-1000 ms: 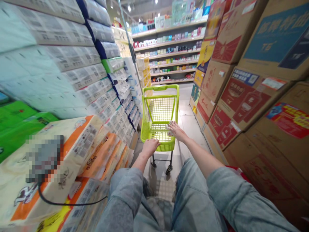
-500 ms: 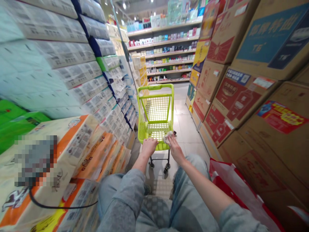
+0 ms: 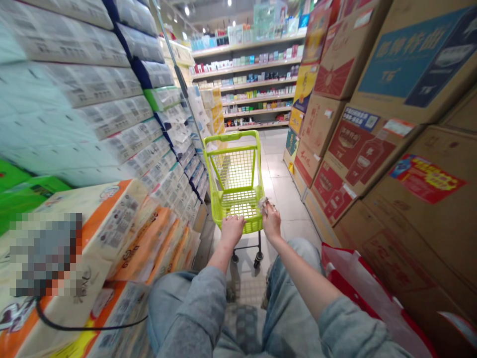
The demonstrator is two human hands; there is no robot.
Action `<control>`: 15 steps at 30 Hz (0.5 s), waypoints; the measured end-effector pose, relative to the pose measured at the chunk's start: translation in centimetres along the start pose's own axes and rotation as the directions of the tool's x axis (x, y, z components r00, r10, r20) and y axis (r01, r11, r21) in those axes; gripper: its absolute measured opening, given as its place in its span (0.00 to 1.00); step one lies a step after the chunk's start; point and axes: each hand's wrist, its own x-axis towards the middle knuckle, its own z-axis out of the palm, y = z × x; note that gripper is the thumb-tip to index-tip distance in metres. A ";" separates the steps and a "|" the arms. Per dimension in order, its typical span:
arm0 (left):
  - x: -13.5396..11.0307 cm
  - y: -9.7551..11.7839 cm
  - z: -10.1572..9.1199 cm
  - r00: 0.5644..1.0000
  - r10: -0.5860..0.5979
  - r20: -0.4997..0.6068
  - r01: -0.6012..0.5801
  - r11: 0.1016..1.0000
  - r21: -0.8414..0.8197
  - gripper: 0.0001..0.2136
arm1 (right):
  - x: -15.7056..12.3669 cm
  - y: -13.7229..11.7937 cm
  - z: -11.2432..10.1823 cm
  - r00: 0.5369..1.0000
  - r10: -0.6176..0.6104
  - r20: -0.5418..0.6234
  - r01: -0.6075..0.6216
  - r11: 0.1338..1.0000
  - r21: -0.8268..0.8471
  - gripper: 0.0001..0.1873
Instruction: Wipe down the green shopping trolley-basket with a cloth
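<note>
A lime-green shopping cart with a mesh basket stands in front of my knees. My left hand is closed over the near rim of the basket, with the fingertips curled over the edge. At the basket's near right corner, my right hand grips a crumpled whitish cloth or tissue against the side rim. Part of the cloth is hidden by the fingers. Black caster wheels show below the cart.
Stacked packs of paper goods rise on the left. A pixelated object with a black cable lies on orange-and-cream packs. Cardboard cartons line the right, beside a red bag. Stocked shelves stand beyond the tiled aisle.
My right hand has moved the cloth from the near rim round to the right side rim. The cart sits slightly turned. My left hand keeps its hold on the near rim.
</note>
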 end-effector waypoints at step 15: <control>-0.5 -0.5 -0.5 0.998 -0.038 0.041 0.039 0.999 -0.025 0.14 | -1.2 -0.3 0.9 0.982 0.184 -0.041 -0.156 0.916 0.369 0.23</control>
